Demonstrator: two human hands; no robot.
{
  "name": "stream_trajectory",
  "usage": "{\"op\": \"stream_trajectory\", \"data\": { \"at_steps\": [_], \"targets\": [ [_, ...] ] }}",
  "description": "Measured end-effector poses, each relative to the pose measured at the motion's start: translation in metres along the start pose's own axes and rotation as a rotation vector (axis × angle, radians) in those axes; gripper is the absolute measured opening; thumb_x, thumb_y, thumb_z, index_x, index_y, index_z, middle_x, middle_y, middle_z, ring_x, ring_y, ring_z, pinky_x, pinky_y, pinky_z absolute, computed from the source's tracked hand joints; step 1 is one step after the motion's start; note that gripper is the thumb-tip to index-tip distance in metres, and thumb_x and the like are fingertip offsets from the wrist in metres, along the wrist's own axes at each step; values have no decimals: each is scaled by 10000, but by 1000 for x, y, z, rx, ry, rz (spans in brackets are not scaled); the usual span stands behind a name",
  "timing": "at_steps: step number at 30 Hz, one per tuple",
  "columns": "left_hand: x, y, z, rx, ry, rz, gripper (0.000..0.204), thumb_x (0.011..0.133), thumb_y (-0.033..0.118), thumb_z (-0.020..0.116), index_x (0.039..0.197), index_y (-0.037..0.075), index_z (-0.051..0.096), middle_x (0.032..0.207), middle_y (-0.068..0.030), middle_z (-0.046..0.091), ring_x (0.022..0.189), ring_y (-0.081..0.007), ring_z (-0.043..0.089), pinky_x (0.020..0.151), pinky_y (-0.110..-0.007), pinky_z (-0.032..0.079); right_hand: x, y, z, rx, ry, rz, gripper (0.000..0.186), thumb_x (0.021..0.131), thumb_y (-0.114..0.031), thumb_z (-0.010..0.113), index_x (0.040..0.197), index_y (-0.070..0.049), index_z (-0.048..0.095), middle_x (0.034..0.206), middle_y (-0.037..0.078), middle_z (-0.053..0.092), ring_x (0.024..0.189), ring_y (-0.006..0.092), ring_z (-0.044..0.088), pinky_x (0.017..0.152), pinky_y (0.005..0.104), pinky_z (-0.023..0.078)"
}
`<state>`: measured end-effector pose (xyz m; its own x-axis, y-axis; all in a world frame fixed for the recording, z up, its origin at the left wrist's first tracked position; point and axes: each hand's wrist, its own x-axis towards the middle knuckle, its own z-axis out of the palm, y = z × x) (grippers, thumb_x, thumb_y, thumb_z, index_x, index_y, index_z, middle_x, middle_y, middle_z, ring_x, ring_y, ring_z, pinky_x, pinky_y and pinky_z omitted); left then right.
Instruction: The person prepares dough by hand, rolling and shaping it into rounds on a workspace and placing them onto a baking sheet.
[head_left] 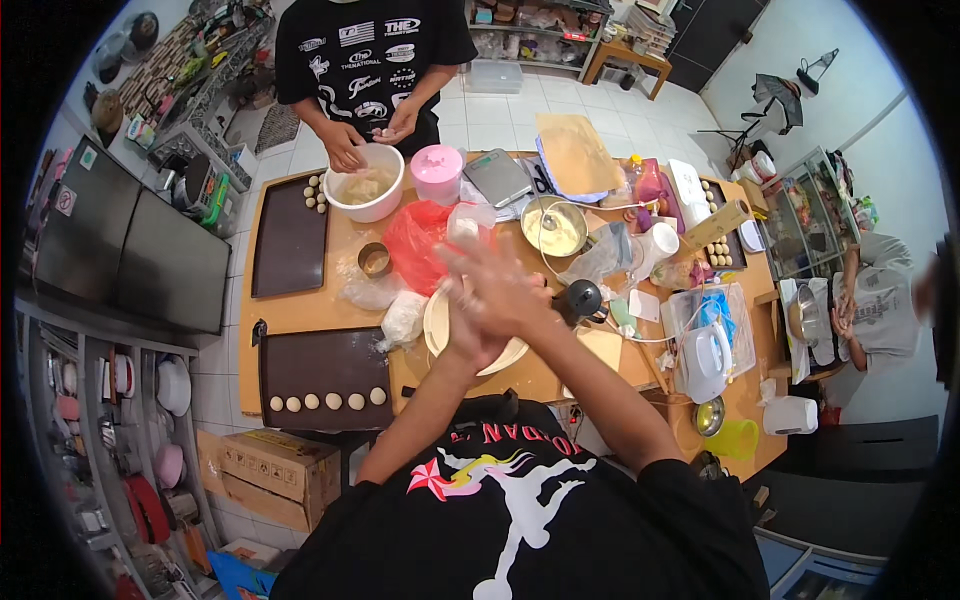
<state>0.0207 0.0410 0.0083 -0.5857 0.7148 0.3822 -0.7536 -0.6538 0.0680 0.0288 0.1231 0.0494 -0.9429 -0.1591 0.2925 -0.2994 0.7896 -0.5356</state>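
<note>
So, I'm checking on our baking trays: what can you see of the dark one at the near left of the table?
The tray is rectangular, dark brown and low-rimmed, apparently coated metal. It lies flat at the near left of the wooden table. Six pale dough balls sit in a row along its near side; the rest of its base is bare. A clear plastic bag of white stuff overlaps its far right corner in this view.

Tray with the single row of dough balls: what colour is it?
The tray is dark brown; the head view shows it best.
</note>
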Motion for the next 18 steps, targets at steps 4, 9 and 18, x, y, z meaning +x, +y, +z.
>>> {"op": "stream_trajectory", "data": {
  "at_steps": [4, 9, 18],
  "targets": [
    [1, 20, -7, 25, 211, -19, 914, 911, 755, 221, 1540, 95, 171, 1544, -221, 286, 1389, -406, 341, 1171, -500, 258, -15, -33, 1, -70, 28, -174, 582, 903, -492, 539, 1348, -117, 547, 1418, 195, 470, 1343, 403, 399, 1106, 585, 249],
    [-7, 6, -3, 6, 303, -53, 884, 931, 720, 253, 1494, 40, 293, 1500, -217, 371, 1374, -366, 389, 1145, -501, 297, -19, -13, -14, -497, 158, 40, 592, 896, -498, 544, 1361, -132, 519, 1407, 204, 458, 1360, 375, 383, 1073, 688, 196],
    [-3, 10, 14, -18, 394, -150, 810, 941, 678, 343, 1443, 47, 411, 1422, -196, 472, 1285, -315, 487, 1093, -510, 354, -15, 15, -61, 435, 404, 266, 468, 1019, -378, 397, 1402, -129, 502, 1442, 189, 453, 1380, 389, 362, 1147, 536, 222]
  ]
}}
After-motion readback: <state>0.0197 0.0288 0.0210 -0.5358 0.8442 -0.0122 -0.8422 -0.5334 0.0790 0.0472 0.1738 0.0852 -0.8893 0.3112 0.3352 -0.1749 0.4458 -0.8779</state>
